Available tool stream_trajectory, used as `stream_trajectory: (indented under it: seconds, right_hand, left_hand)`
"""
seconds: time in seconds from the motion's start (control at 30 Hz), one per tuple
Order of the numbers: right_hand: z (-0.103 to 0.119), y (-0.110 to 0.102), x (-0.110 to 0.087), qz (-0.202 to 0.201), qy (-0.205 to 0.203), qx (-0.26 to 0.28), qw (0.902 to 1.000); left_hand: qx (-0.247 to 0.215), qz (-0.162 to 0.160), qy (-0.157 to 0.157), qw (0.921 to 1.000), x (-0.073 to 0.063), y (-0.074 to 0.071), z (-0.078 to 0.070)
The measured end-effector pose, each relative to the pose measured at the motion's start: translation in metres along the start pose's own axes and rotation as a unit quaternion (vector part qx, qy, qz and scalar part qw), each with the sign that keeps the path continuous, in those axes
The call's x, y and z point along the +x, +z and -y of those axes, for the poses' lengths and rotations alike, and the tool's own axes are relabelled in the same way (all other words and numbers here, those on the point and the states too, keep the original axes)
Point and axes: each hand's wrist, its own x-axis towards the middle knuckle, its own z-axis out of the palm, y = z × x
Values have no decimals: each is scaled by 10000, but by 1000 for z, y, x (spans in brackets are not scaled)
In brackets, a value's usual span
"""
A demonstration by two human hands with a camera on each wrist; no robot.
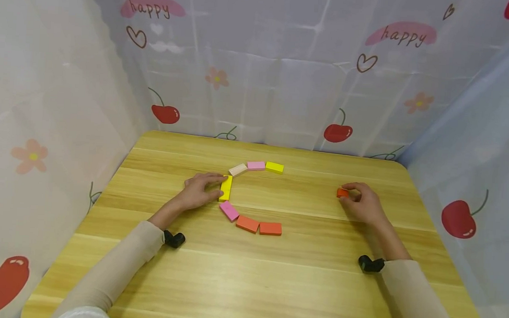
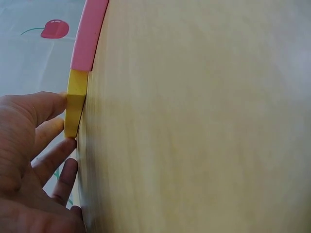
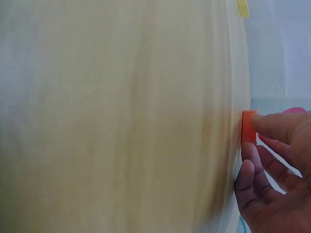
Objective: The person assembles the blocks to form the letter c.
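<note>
On the left of the table, my left hand (image 1: 199, 190) pinches a yellow block (image 1: 226, 188) lengthwise, the thumb near its lower end and a finger near its upper end. In the left wrist view the yellow block (image 2: 75, 104) meets a pink block (image 2: 90, 36). That pink block (image 1: 228, 211) sits just below it in the curve of blocks. Over at the right, my right hand (image 1: 363, 203) holds an orange block (image 1: 342, 193) between thumb and fingers. The right wrist view shows this orange block (image 3: 249, 127) low against the tabletop, partly hidden by fingers.
The curve continues up through a pale wooden block (image 1: 238, 169), a light pink block (image 1: 256, 166) and a yellow block (image 1: 274, 167). At its lower end lie two orange-red blocks, one slanted (image 1: 247, 224) and one straight (image 1: 270, 228). A patterned curtain (image 1: 275, 97) rises behind the wooden table (image 1: 248, 283).
</note>
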Motion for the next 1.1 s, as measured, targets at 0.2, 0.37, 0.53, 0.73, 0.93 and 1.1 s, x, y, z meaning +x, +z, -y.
stream_trajectory:
  seconds: [0.2,0.37,0.53,0.73,0.93,1.1]
  right_hand:
    - [-5,-3,3,152,226,98,9996]
    - [-6,-4,4,166,165,19,9997]
    - [-6,-3,3,165,134,-56,9998]
    - [-5,-2,4,175,166,-119,9996]
    - [-3,-2,4,203,38,-182,9996]
    - [1,0,2,295,-116,-197,9993]
  left_hand:
    - [13,-14,20,10000,0,0,0]
    - [-43,1,-3,10000,0,-1,-1]
    - [-39,-9,-2,10000,0,-1,-1]
    - [-40,-2,3,10000,0,0,1]
    - [-40,-10,-1,10000,1,0,1]
    - [-21,-16,9,10000,1,0,2]
